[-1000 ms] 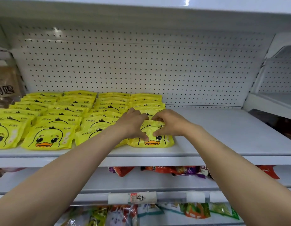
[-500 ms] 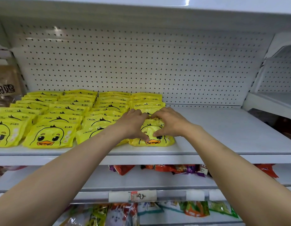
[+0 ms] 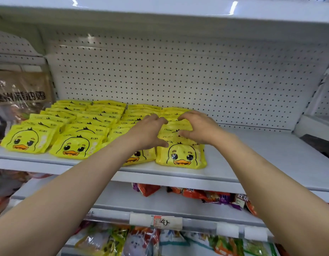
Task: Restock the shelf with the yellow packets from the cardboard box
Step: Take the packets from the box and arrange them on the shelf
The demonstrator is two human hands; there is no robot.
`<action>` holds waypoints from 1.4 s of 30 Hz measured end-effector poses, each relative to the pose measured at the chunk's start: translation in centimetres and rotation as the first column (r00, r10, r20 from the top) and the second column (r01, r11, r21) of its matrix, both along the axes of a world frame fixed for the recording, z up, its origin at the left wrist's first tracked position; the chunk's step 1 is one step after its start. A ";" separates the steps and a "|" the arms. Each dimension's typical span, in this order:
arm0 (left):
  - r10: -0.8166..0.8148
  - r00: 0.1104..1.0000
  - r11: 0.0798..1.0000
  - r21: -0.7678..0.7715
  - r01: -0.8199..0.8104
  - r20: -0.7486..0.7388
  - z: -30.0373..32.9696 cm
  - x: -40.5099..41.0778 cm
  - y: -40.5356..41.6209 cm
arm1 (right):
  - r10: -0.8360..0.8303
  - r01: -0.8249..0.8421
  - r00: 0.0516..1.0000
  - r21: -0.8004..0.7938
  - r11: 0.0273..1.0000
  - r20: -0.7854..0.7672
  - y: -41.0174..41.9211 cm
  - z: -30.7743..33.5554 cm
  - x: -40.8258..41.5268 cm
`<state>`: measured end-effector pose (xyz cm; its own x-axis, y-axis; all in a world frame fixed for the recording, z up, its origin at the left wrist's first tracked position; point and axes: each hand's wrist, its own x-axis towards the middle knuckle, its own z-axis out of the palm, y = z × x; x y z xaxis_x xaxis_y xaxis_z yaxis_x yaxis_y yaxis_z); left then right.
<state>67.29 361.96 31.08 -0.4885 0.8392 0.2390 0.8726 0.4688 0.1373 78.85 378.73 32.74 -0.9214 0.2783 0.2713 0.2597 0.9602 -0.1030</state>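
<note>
Several rows of yellow duck-face packets [image 3: 75,146] lie overlapped on the white shelf [image 3: 270,154]. The rightmost row ends in a front packet [image 3: 181,157] near the shelf's front edge, its face fully in sight. My left hand [image 3: 148,133] and my right hand [image 3: 200,128] hover side by side over the packets just behind that one. Their fingers are loosely curved, the tips facing each other, and the thumbs hang low near the packet tops. Neither hand grips anything. The cardboard box is out of view.
Right of the packets the shelf surface is bare up to the pegboard back [image 3: 178,74]. A brown printed bag [image 3: 21,89] stands at the far left. The lower shelves hold colourful snack packs [image 3: 197,194], and a price tag [image 3: 165,221] is stuck on the rail.
Both hands have lifted off the front packet and moved back along the right row, uncovering its duck face. The camera has come closer to the shelf.
</note>
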 end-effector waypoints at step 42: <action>0.866 0.499 0.495 0.084 -0.865 0.032 -12.4 -8.3 -62.5 | 0.855 -0.851 0.517 -0.078 0.519 0.052 -59.2 -11.8 -26.9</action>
<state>58.95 299.41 18.69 -0.9560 -0.0246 0.2924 0.0373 0.9782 0.2043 51.92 319.54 20.91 -0.7382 -0.6440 0.2005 -0.6734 0.7209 -0.1639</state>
